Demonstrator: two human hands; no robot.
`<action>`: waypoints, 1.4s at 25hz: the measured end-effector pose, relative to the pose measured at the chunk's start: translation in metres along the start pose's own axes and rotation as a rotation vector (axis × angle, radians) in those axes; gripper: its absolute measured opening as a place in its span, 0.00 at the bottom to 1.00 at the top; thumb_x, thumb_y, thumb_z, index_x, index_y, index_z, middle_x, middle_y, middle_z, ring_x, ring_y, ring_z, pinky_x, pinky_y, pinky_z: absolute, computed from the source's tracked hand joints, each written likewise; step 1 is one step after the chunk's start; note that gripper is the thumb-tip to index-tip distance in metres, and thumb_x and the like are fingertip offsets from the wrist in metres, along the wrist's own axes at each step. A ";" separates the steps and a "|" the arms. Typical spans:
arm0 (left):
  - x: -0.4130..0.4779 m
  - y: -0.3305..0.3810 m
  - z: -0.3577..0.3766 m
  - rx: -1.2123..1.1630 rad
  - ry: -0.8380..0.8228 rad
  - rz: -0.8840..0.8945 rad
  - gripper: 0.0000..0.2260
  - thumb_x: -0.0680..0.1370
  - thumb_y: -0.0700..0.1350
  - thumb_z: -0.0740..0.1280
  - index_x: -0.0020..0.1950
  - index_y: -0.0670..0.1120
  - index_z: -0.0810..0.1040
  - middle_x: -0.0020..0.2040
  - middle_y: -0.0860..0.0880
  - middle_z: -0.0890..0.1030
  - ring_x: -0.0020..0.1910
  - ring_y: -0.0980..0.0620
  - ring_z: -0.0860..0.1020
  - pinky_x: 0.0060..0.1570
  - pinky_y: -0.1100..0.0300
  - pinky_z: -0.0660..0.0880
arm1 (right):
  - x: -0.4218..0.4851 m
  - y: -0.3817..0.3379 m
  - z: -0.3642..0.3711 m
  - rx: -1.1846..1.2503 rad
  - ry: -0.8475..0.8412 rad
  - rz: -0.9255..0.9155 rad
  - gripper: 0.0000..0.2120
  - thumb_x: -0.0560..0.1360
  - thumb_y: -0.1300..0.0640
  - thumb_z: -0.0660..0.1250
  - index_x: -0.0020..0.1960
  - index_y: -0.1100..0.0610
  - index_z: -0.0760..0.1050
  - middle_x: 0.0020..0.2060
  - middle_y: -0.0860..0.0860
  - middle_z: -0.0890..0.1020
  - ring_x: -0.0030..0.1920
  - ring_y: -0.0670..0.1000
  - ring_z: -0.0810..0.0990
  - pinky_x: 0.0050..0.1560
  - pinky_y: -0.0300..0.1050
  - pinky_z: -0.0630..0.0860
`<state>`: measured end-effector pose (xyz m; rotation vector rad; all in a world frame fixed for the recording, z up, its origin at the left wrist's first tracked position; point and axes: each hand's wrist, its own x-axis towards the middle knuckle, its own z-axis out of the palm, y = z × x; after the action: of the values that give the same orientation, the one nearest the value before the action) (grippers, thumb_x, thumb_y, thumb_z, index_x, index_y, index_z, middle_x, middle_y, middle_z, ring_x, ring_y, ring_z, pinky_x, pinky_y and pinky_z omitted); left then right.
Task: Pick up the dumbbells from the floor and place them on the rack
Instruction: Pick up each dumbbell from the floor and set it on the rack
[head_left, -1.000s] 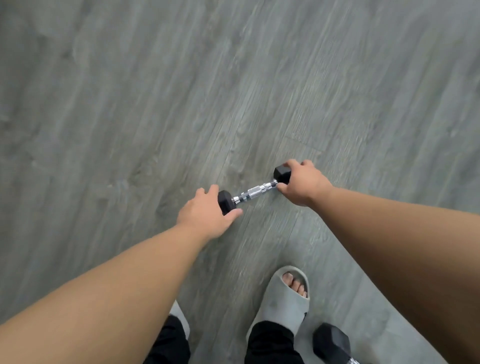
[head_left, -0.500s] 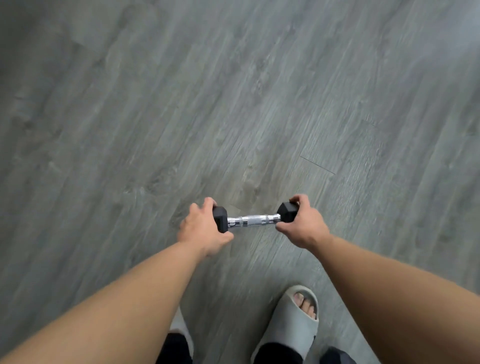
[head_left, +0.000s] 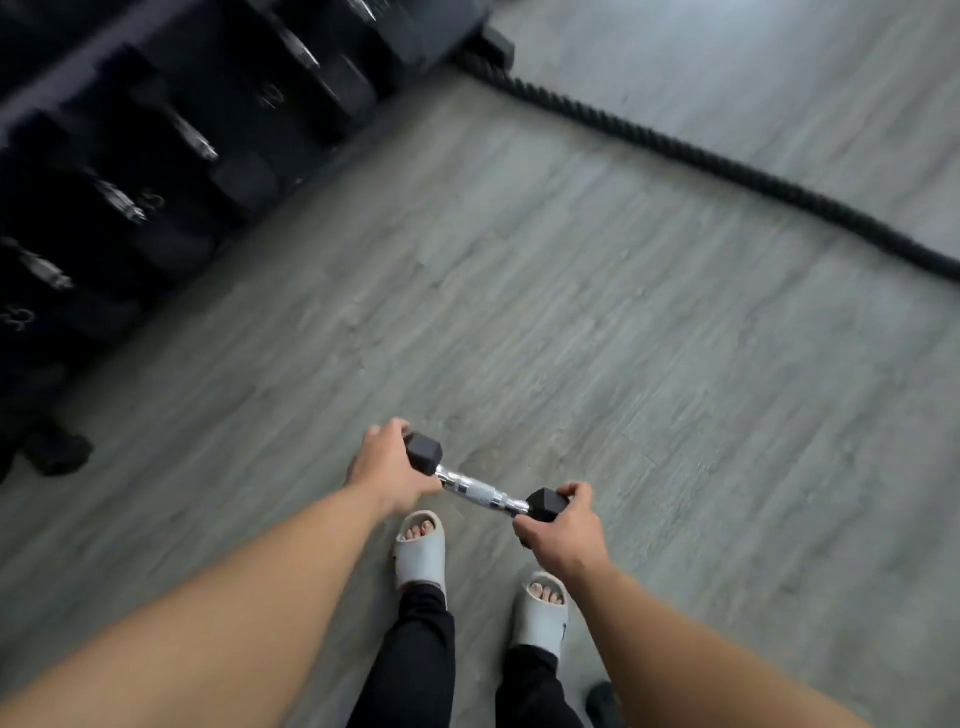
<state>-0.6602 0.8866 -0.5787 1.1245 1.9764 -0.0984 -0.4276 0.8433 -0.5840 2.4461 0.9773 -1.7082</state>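
Now the left hand (head_left: 387, 470) and the right hand (head_left: 561, 530) each close around one black hexagonal head of a small dumbbell (head_left: 480, 488), which is carried above the floor (head_left: 649, 364). The dumbbell rack (head_left: 156, 156) stands far left. The person should keep the bar level while approaching it. Any markings on the weights are too blurred to read.

The floor (head_left: 597, 312) is grey wood-look planks. At the upper left stands a dark rack (head_left: 78, 67) loaded with dumbbells. A thick black rope (head_left: 727, 171) lies across the upper right. Two feet in pale slides (head_left: 422, 558) stand at bottom centre.
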 end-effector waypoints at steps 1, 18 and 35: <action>-0.015 0.009 -0.035 -0.020 0.055 0.015 0.38 0.61 0.52 0.82 0.67 0.48 0.73 0.61 0.45 0.73 0.58 0.43 0.77 0.56 0.56 0.72 | -0.024 -0.022 -0.005 0.048 -0.001 -0.023 0.32 0.64 0.52 0.76 0.61 0.50 0.62 0.54 0.59 0.80 0.48 0.61 0.85 0.45 0.55 0.85; -0.218 -0.058 -0.528 0.121 0.645 0.327 0.31 0.60 0.50 0.81 0.61 0.54 0.74 0.54 0.53 0.80 0.48 0.48 0.77 0.43 0.54 0.75 | -0.321 -0.351 0.149 0.354 -0.309 -0.317 0.35 0.63 0.53 0.80 0.65 0.64 0.73 0.45 0.58 0.80 0.34 0.54 0.77 0.23 0.38 0.72; -0.099 -0.291 -0.725 0.236 0.612 0.153 0.34 0.65 0.50 0.82 0.69 0.50 0.75 0.53 0.53 0.71 0.49 0.48 0.76 0.46 0.52 0.77 | -0.347 -0.530 0.442 0.259 -0.354 -0.162 0.35 0.62 0.52 0.79 0.61 0.55 0.63 0.51 0.58 0.79 0.49 0.57 0.83 0.47 0.52 0.82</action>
<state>-1.3050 0.9646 -0.1334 1.5951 2.4444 0.1107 -1.1342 0.9524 -0.2909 2.1244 0.9841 -2.3509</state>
